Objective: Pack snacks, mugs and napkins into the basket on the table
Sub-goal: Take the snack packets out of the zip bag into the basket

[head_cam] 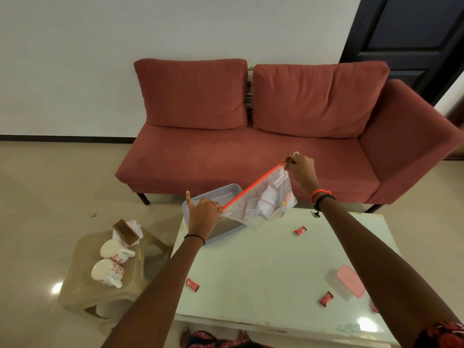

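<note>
I hold a clear zip bag [266,204] with a red seal strip, filled with snack packets, above the table's far left. My left hand [204,213] pinches the lower end of the strip and my right hand [300,165] pinches the upper end. Under the bag sits the pale blue perforated basket [218,193] at the far left corner of the white table [263,267]. Small red snack packets [300,231] [192,285] [326,298] lie scattered on the table. Two white floral mugs [115,251] [105,272] and a brown napkin holder [126,231] with white napkins stand on a stool to the left.
A pink-lidded plastic box [349,285] lies at the table's right. The tan plastic stool [105,280] stands left of the table. A red sofa [251,151] runs behind the table, and a dark door [411,33] is at the upper right.
</note>
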{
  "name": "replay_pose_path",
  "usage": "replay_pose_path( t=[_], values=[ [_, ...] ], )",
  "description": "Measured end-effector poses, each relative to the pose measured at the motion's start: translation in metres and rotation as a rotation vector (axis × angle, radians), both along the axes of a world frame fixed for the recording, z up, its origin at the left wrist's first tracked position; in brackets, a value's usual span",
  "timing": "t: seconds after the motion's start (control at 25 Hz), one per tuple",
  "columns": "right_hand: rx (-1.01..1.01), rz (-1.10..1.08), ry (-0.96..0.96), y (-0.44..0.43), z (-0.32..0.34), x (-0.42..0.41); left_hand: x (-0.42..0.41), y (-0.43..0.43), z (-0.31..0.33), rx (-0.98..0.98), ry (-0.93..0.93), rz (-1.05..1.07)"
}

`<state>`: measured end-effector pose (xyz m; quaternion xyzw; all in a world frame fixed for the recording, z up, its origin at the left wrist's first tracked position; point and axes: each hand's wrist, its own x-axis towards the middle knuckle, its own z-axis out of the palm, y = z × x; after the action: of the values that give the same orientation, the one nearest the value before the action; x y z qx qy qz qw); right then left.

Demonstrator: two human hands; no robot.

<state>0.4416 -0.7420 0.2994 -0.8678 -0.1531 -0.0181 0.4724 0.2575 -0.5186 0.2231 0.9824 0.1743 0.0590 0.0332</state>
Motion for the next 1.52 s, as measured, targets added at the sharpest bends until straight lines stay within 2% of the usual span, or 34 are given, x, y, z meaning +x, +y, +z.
replay_pose_path(
  t=[0.28,0.4,0.56,0.68,0.8,0.88,1.08,1.2,1.28,1.4,1.52],
  values=[
    [-0.163,0.261,-0.063,0.015,0.013,-0.008,0.015,-0.017,0.021,-0.548,0.046,-0.155],
    [-0.222,0.350,-0.112,0.024,0.021,-0.016,0.030,-0.034,0.036,-0.681,-0.019,-0.154],
    [-0.155,0.256,-0.067,0.031,0.017,-0.022,0.040,-0.035,0.040,-0.845,-0.065,-0.014],
    [-0.126,0.068,0.140,0.048,-0.006,-0.044,0.036,-0.034,0.032,-0.961,-0.079,0.098],
    [-0.022,0.096,0.579,0.063,-0.041,-0.080,0.024,-0.040,0.021,-1.055,-0.139,0.186],
    [0.083,0.081,0.703,0.070,-0.055,-0.102,0.015,-0.040,0.014,-1.112,-0.162,0.217],
    [0.077,0.032,0.622,0.085,-0.064,-0.112,-0.004,-0.030,0.006,-1.132,-0.109,0.256],
    [0.013,0.052,0.582,0.088,-0.065,-0.107,-0.013,-0.017,0.002,-1.106,-0.161,0.271],
    [-0.066,0.080,0.506,0.086,-0.061,-0.100,-0.018,-0.003,-0.001,-1.025,-0.197,0.299],
    [-0.188,0.112,0.358,0.083,-0.054,-0.086,-0.021,0.020,-0.006,-0.783,-0.234,0.322],
    [-0.310,0.143,0.245,0.086,-0.054,-0.076,-0.014,0.035,-0.009,-0.716,-0.308,0.292]
  ],
)
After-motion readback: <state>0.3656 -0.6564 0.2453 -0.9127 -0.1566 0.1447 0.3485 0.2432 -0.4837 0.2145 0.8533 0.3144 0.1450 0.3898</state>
